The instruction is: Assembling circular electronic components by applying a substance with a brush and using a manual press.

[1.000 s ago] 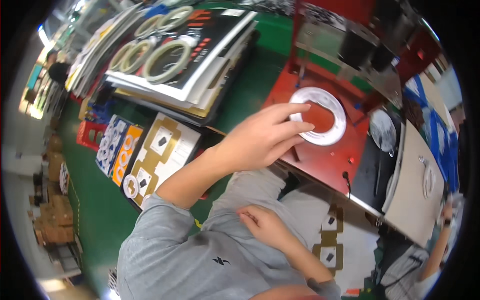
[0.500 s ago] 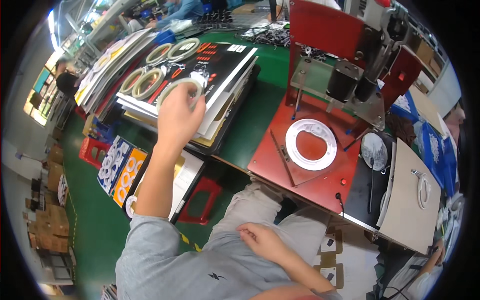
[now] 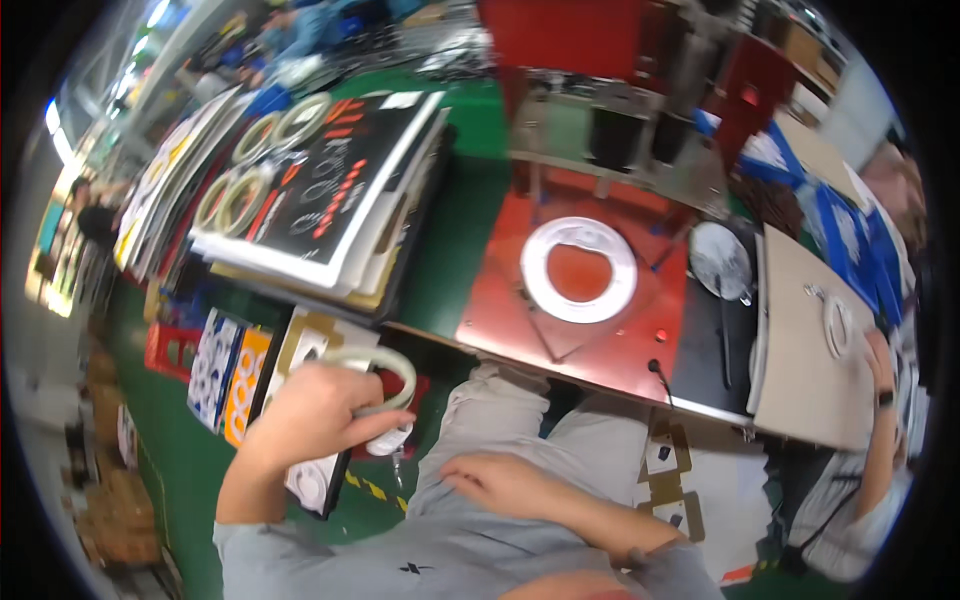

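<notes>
My left hand (image 3: 320,410) is closed on a pale, off-white ring (image 3: 402,372), held over the gap beside the table. A small clear-and-silver piece (image 3: 390,440) with a thin tail hangs below the ring; blur hides its details. My right hand (image 3: 495,482) lies on my lap, holding nothing, its fingers loosely extended. In front of me a white ring-shaped part (image 3: 532,265) lies flat on the red base plate (image 3: 490,312) of a press. More pale rings (image 3: 243,200) rest on the black printed sheet (image 3: 335,190) atop a stack at the left.
The press's red upright (image 3: 560,40) and dark cylinder (image 3: 612,138) rise behind the plate. A round clear-wrapped piece (image 3: 718,255) lies to its right. Another person's hand (image 3: 880,362) touches a brown board (image 3: 795,370) bearing a ring. A red stool (image 3: 170,350) stands at left.
My left hand has lifted the ring off the printed sheet and drawn it back toward me. The view has shifted, and another person's hand has come onto the brown board.
</notes>
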{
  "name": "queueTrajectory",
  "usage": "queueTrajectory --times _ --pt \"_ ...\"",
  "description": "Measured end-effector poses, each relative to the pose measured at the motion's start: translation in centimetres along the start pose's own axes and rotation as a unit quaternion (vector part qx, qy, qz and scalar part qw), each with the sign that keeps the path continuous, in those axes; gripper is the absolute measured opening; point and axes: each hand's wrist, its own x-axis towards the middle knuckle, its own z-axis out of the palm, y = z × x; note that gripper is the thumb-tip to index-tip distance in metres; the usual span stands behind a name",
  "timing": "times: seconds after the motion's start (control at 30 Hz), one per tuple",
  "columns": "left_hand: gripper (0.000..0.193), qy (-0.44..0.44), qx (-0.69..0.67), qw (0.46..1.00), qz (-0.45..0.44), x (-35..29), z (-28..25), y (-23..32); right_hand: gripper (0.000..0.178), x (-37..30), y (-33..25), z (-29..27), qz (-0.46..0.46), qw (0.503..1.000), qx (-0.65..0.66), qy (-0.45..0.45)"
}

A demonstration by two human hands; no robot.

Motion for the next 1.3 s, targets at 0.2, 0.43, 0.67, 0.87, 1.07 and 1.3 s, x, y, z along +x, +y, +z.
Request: queueTrajectory --times 0.2,0.43,0.67,0.87,1.07,1.3 --pt "0.059 -0.278 -0.067 0.935 -0.211 1.0 10.4 -7.1 0.027 0.0 -1.0 -0.3 0.050 0.981 0.118 -0.146" --pt "0.052 -0.150 -0.611 0.618 -0.472 1.9 17.7 -9.5 0.033 0.4 2.3 3.8 0.057 0.997 0.013 0.049" --pt "0.041 -0.089 -0.820 0.381 -0.417 3.8 17.8 -4.7 0.038 -0.5 1.3 0.6 0.059 0.982 -0.176 0.045" --pt "0.022 -0.075 -0.580 0.762 -0.279 3.1 18.4 -2.6 0.041 -2.5 -1.5 -5.1 0.109 0.981 0.080 0.139" --pt "0.032 0.026 -0.528 0.848 -0.044 3.6 15.3 0.0 0.037 -3.3 -3.3 -9.1 0.103 0.889 0.343 0.285" --pt "0.042 0.024 -0.661 0.745 0.087 5.7 14.5 1.3 0.054 -1.8 -3.5 -11.7 -0.046 0.871 0.403 0.278"
